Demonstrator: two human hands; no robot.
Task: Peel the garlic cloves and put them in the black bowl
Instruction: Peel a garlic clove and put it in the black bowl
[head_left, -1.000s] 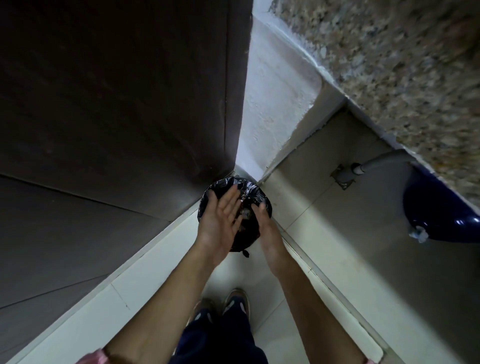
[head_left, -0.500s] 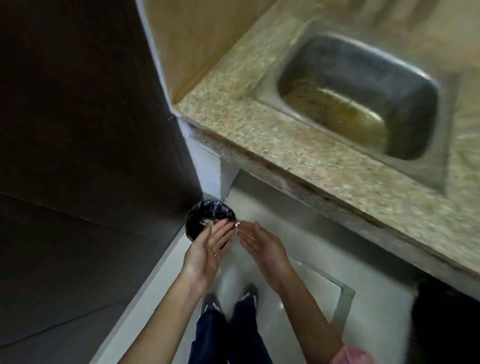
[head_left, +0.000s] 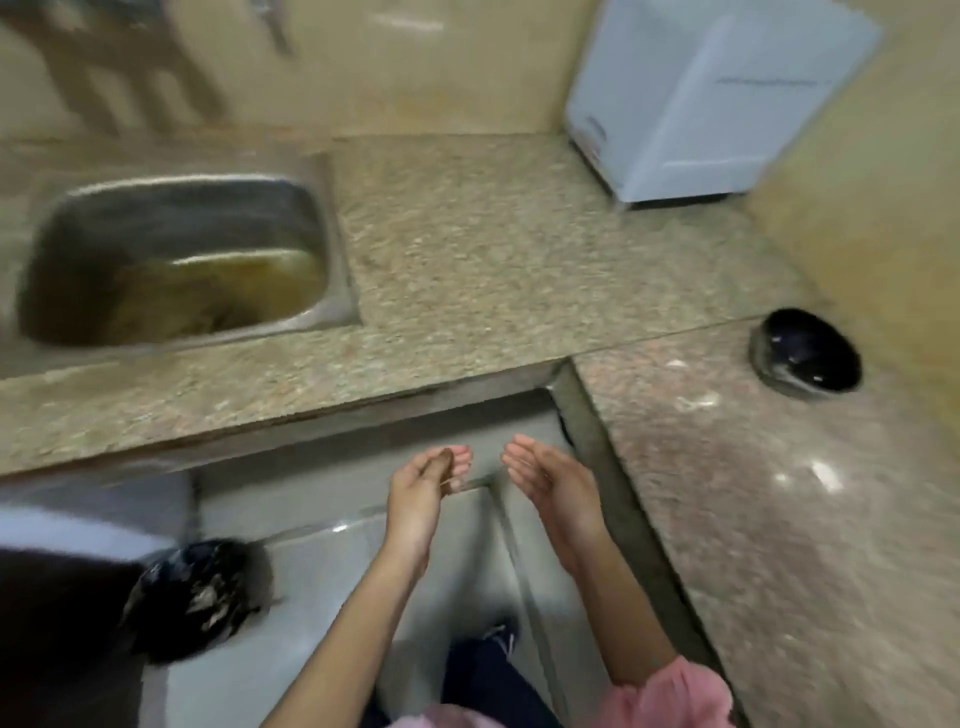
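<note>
The black bowl (head_left: 806, 353) sits on the reddish stone counter (head_left: 779, 519) at the far right, near the wall. A few pale scraps lie on that counter to the bowl's left, too blurred to name. Both my hands hang in the air below the counter's inner corner, apart from each other. My left hand (head_left: 426, 486) has loosely curled fingers with nothing plainly in it. My right hand (head_left: 548, 475) is palm-up with relaxed fingers and holds nothing. No garlic clove is clearly visible.
A steel sink (head_left: 176, 260) is set into the speckled counter (head_left: 467, 249) at the left. A white appliance (head_left: 711, 98) stands at the back right. On the floor at lower left stands a bin lined with a black bag (head_left: 200, 597), scraps inside.
The view has swung up and right from the floor bin to the countertop. My hands have come away from over the bin and now hang apart below the counter corner.
</note>
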